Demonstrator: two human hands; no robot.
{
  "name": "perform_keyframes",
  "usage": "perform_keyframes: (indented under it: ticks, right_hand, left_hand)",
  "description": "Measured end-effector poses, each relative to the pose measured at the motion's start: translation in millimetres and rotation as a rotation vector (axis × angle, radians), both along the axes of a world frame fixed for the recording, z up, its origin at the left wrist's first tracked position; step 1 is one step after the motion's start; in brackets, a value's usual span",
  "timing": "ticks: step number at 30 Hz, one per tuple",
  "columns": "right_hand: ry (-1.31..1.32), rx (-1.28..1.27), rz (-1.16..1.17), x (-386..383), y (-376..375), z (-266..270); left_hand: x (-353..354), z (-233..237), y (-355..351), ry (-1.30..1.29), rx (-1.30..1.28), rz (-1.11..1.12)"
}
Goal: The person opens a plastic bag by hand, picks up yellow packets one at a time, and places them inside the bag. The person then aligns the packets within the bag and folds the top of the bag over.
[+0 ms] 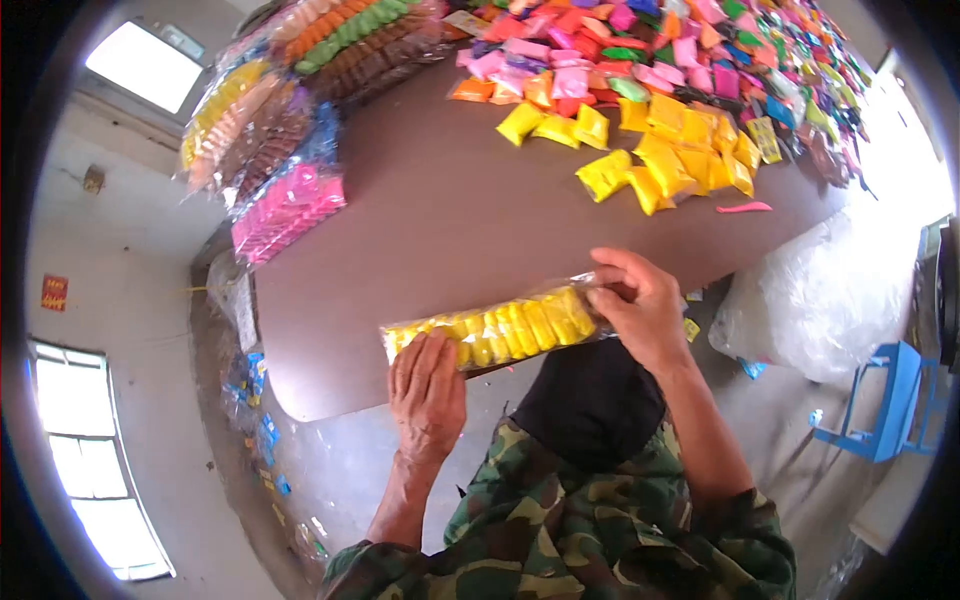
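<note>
A long clear plastic bag point(510, 329) lies at the table's near edge, with a row of yellow packets inside it. My left hand point(428, 385) rests flat on the bag's left end, fingers stretched over the packets. At the other end, my right hand point(638, 305) pinches the clear film of the bag between thumb and fingers. Loose yellow packets point(675, 150) form a small heap farther back on the table. Beside them lies a pink curved plastic tool point(744, 208).
Filled bags of coloured packets point(290, 210) are stacked at the table's point(420, 230) left back. A large multicoloured pile point(640, 50) covers its back right. A big clear plastic sack point(810, 300) and a blue stool point(880, 405) stand on the right. Scraps litter the floor.
</note>
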State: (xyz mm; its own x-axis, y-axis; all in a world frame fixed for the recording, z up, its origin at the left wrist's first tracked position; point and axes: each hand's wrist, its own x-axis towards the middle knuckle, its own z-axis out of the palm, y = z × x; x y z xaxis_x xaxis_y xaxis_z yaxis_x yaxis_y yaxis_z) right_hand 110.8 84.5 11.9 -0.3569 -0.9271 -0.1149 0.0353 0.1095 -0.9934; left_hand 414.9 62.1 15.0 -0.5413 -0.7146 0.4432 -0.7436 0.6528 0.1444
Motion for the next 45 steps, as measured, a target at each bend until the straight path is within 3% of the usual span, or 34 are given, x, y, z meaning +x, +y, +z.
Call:
perform_keyframes:
  ticks: [9, 16, 22, 25, 28, 34, 37, 40, 43, 45]
  right_hand:
    - [-0.088, 0.01, 0.029, -3, 3, -5]
    - [-0.073, 0.028, 0.009, -3, 6, 3]
    - [0.008, 0.133, 0.075, -7, 6, 12]
    - [0.073, 0.139, 0.1, -9, 4, 16]
    - [-0.033, 0.108, 0.111, -8, 4, 16]
    - [0.013, 0.022, 0.123, -13, 0, 23]
    - [0.003, -0.043, 0.126, -17, -4, 24]
    - [0.028, -0.162, 0.137, -16, -11, 25]
    - [0.021, -0.301, 0.069, -4, -19, 31]
    - [0.435, -0.354, 0.057, 4, -26, 35]
  left_hand:
    - [28, 1, 2, 0.2, -0.083, 0.035]
    - [49, 13, -12, 0.451, 0.205, 0.375]
    - [51, 16, -22, 0.545, 0.65, 0.428]
    - [59, 13, -28, 0.787, 0.713, 0.379]
    - [64, 22, -32, 0.79, 0.828, 0.377]
    - [80, 25, -34, 0.897, 1.191, 0.233]
    - [79, 33, -29, 0.743, 1.181, 0.204]
    - [83, 42, -33, 0.867, 1.117, 0.189]
    - [82, 62, -38, 0.817, 0.728, 0.093]
    - [82, 62, -43, 0.611, 0.616, 0.144]
